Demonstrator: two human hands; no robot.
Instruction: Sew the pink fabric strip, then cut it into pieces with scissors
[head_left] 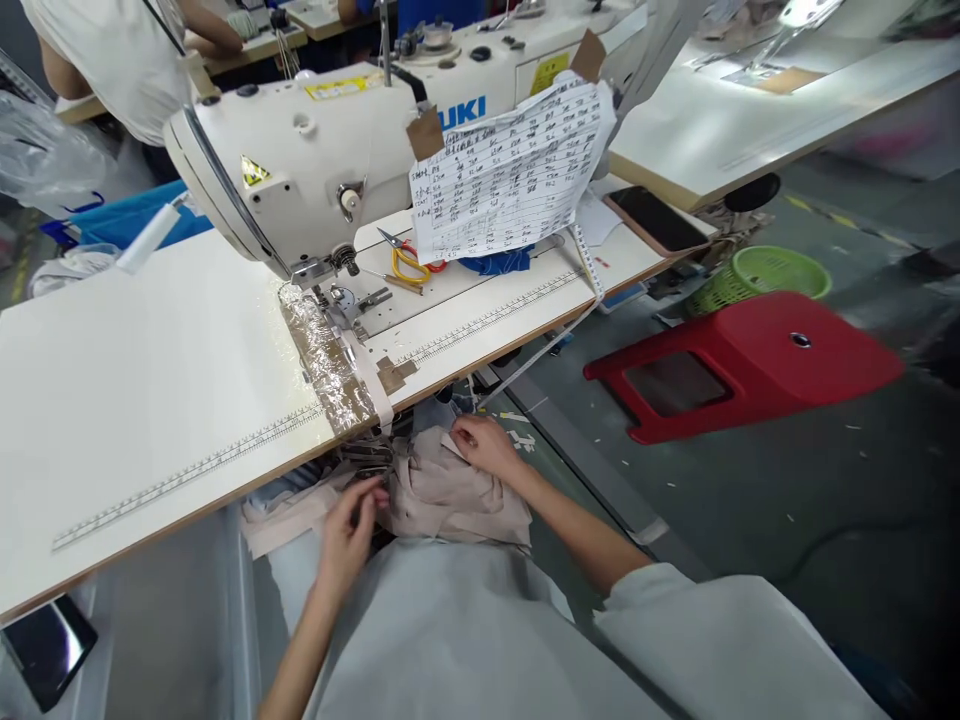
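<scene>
Bunched beige-pink fabric (442,490) lies over my lap, below the front edge of the sewing table. My right hand (486,446) is closed at its upper right, the fingers pinching an edge of the cloth. On the other side, my left hand (351,530) has its fingers curled together near the cloth's left part; what they hold, if anything, is hidden. Just beyond the left fingertips is a dark metal part (369,455) under the table edge. A pale strip (371,385) hangs from the needle area of the white sewing machine (300,170) over the edge.
Yellow- and red-handled scissors (409,262), a handwritten sheet (510,180) and a dark phone (656,218) are at the machine. A red stool (802,350) and green basket (780,275) stand at right. Another phone (49,645) lies lower left. Another person (112,60) sits beyond.
</scene>
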